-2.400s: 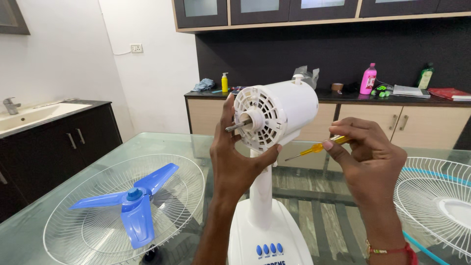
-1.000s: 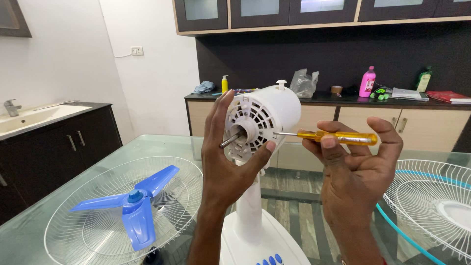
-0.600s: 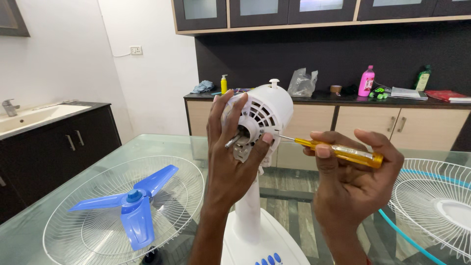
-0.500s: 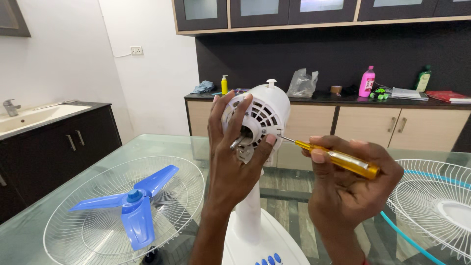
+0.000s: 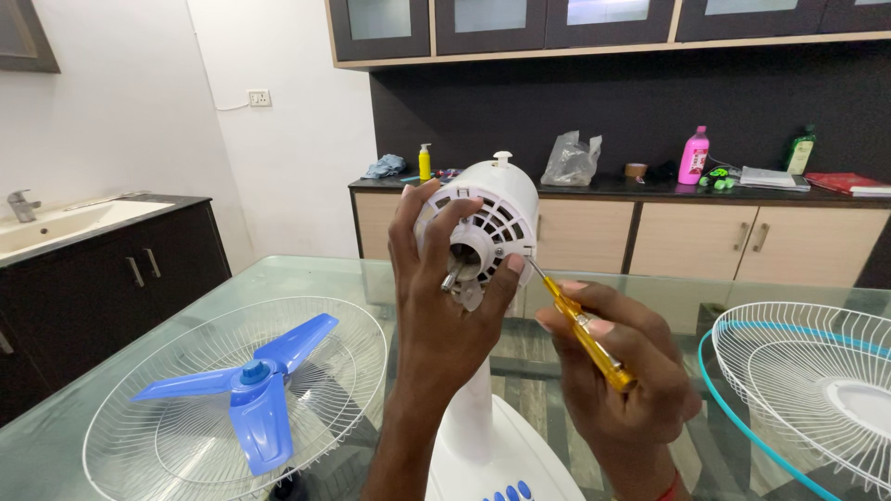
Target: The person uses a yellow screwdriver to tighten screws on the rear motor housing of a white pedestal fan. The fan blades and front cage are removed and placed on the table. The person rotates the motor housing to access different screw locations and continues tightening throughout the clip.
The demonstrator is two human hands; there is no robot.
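The left hand [image 5: 445,306] wraps around the front of the white fan motor [image 5: 487,223], fingers closed on its housing, holding it on its stand [image 5: 487,436]. The right hand [image 5: 622,371] grips a yellow screwdriver [image 5: 580,325], whose tip meets the motor face just beside the left thumb. The blue blade [image 5: 246,385] already lies off in a wire guard [image 5: 232,399] to the left of the left hand; another guard [image 5: 807,390] lies right of the right hand. By the look of it, the motor housing itself is not yet opened.
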